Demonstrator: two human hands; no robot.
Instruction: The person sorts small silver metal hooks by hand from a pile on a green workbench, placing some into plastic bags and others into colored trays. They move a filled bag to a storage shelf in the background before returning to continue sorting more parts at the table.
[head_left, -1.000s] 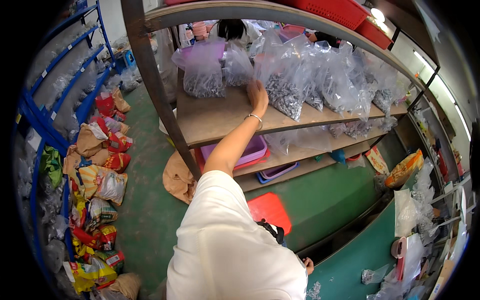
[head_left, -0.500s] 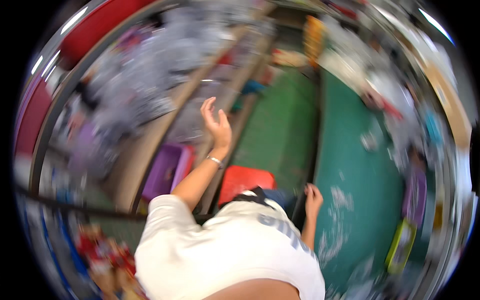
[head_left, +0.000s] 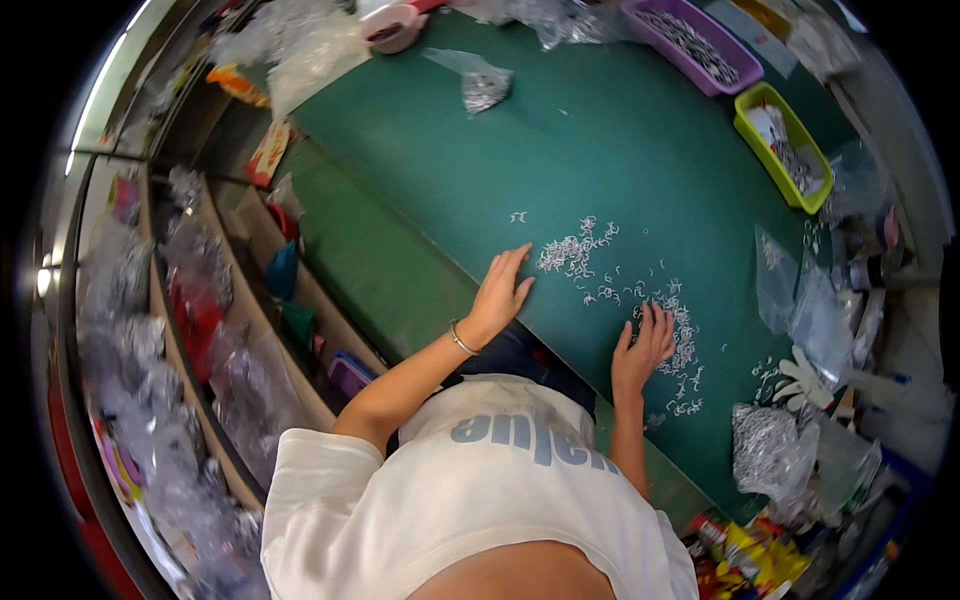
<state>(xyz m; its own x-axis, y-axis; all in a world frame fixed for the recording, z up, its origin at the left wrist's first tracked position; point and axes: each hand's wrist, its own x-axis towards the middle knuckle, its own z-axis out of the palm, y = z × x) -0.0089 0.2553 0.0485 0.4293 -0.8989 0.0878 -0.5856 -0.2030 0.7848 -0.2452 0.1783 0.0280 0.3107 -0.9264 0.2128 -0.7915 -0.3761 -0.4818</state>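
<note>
Small silvery-white curved pieces lie scattered in a loose heap on the green tabletop. A second heap of the same pieces spreads toward the right. My left hand is at the table's near edge, fingers extended and apart, its fingertips just left of the first heap. Nothing shows in it. Over the left side of the second heap, my right hand rests with spread, slightly bent fingers. Its fingertips are at the pieces, and no held thing shows.
A clear bag of pieces lies farther back. At the far right stand a purple bin and a yellow-green bin. A white glove and a filled bag lie at right. Shelves with plastic bags line the left.
My view has swung from the aisle and shelves round to the table. Both hands, apart and away from the pieces before, are now at the tabletop beside the heaps.
</note>
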